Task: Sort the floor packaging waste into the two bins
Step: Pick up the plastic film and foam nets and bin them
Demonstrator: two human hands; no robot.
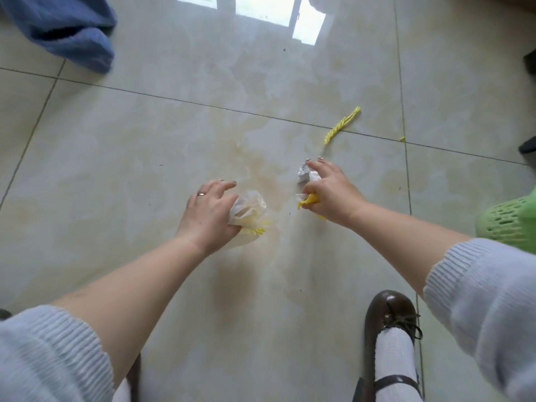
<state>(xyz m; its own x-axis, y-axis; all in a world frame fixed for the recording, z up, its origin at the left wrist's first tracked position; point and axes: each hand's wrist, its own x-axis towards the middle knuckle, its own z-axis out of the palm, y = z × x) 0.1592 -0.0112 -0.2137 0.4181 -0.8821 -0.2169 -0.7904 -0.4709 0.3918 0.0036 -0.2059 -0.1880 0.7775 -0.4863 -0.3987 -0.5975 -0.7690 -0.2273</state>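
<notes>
Reaching low over the floor (145, 140), the right hand (327, 192) clutches a yellow scrap (309, 202) and fingers a foil wad (304, 174). The left hand (207, 213) grips a plastic bag (249, 211). A yellow twist (342, 125) lies just beyond the right hand, running diagonally away.

bare floor tiles (174, 134) ahead; only a yellow twisted cord (342, 125) lies far right.
</notes>
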